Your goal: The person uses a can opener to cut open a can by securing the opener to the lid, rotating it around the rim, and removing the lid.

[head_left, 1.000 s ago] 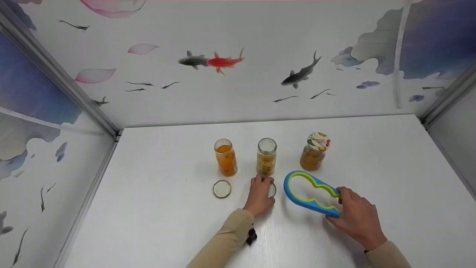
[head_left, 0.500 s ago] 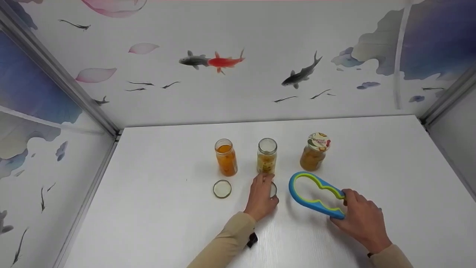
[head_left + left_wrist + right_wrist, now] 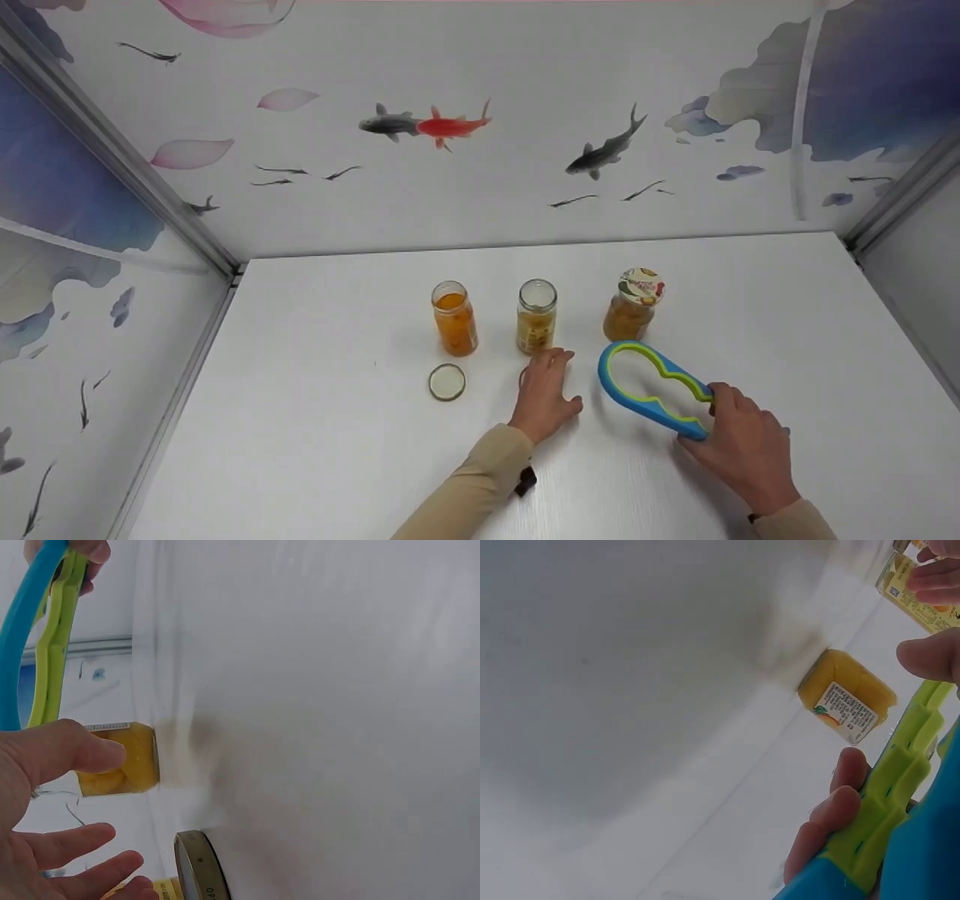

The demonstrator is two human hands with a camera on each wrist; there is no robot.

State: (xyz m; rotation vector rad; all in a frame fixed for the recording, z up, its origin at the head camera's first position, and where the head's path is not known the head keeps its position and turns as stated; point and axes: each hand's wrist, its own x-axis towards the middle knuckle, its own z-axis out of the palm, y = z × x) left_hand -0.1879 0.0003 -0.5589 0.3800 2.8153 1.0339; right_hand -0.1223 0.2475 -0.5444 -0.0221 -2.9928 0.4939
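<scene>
My left hand is over the table with its fingers spread, holding nothing. A jar lid lies beside its fingers, mostly covered by the hand in the head view. Just beyond the fingertips stands an uncapped glass jar with pale yellow contents. My right hand grips the handle end of a blue and green jar opener, its loop pointing left above the table. Behind that loop is a capped jar of golden fruit, with a patterned lid.
To the left stands an uncapped jar with orange contents. In front of it a second loose lid lies flat on the white table. Printed panels wall the back and left side.
My left hand has let go of the lid, its fingers spreading as it shifts right. The right hand has carried the jar opener slightly right. The jars have stayed put.
</scene>
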